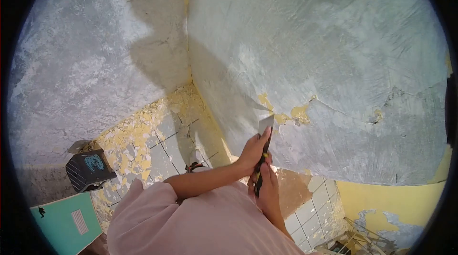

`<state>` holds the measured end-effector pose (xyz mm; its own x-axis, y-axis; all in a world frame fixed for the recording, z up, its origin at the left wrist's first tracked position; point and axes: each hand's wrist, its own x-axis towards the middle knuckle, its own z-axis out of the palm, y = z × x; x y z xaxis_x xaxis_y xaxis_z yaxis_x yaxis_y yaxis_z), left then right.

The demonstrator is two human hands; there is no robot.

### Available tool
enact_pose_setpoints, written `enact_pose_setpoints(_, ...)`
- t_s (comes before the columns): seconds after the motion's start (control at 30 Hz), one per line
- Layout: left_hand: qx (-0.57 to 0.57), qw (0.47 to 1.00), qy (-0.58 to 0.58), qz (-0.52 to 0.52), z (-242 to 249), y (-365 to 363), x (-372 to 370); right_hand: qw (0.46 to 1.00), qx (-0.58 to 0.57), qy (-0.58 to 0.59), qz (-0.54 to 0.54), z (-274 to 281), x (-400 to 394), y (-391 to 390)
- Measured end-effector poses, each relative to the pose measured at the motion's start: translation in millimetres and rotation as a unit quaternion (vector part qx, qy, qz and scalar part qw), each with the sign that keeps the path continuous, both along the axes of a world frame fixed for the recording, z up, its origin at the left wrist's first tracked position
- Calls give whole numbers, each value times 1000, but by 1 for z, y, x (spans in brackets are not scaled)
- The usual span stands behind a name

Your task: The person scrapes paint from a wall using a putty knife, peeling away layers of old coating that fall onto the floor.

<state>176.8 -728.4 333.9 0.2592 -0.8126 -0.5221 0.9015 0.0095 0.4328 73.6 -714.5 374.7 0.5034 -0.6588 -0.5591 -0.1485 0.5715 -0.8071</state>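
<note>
A scraper with a wide metal blade and a black and yellow handle touches the grey wall beside patches of yellow paint. My left hand is wrapped round the upper part of the handle, its thumb near the blade. Just below it, my right hand closes round the lower end of the same handle. The blade's edge meets the wall at a yellow patch.
Yellow paint flakes litter the tiled floor. A black stool stands at the left, above a green board. Thin sticks lie at the lower right near a yellow wall.
</note>
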Motion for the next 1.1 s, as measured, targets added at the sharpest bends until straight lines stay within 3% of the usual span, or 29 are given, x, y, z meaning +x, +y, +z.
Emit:
enact_pose_setpoints(0.13, -27, 1000, 1, 4, 21, 6, -16, 997, 4, 24, 68, 19, -20, -4)
enact_pose_setpoints(0.2, 4, 1000, 5, 14, 0, -16, -3, 991, -94, 52, 83, -11, -5, -23)
enact_pose_setpoints(0.27, -48, 998, 13, 33, 2, -16, 7, 989, -125, 31, 72, -17, 5, -18)
enact_pose_setpoints(0.33, 29, 999, -32, -17, 9, 6, -3, 997, -58, 3, 43, -5, -6, 5)
enact_pose_setpoints(0.4, 10, 1000, -17, 1, 13, 16, -18, 992, -121, 3, 35, -9, -8, 6)
enact_pose_setpoints(0.47, 49, 975, -202, 72, -19, -15, -12, 992, -112, 49, 29, -1, 0, -4)
enact_pose_setpoints(0.5, 53, 976, -201, 66, -18, -18, -1, 985, -157, 24, 59, -27, 7, -25)
enact_pose_setpoints(0.57, -20, 998, -2, 66, -12, -25, 25, 996, -70, -15, 61, -21, 19, -32)
enact_pose_setpoints(0.67, 10, 1000, -20, -3, 18, 4, 18, 998, -23, -29, 60, -1, 7, -6)
enact_pose_setpoints(0.8, 8, 1000, -9, -4, 17, 21, -27, 998, -27, 13, 49, 20, -27, 18)
enact_pose_setpoints(0.87, 85, 987, -133, 29, 14, -3, -17, 997, -60, 30, 24, 1, -15, 2)
enact_pose_setpoints(0.9, 39, 997, -63, -19, 19, -9, 3, 996, -74, 50, 32, -7, -1, -15)
enact_pose_setpoints(0.93, 16, 998, -57, 35, 9, -23, 20, 994, -70, 25, 79, -2, 16, -32)
enact_pose_setpoints(1.0, 40, 996, -77, 1, 20, -11, 31, 995, -50, -1, 87, 0, 22, -26)
enact_pose_setpoints(1.1, 65, 994, -73, -43, 29, 7, 7, 999, 10, -23, 21, 15, 1, 9)
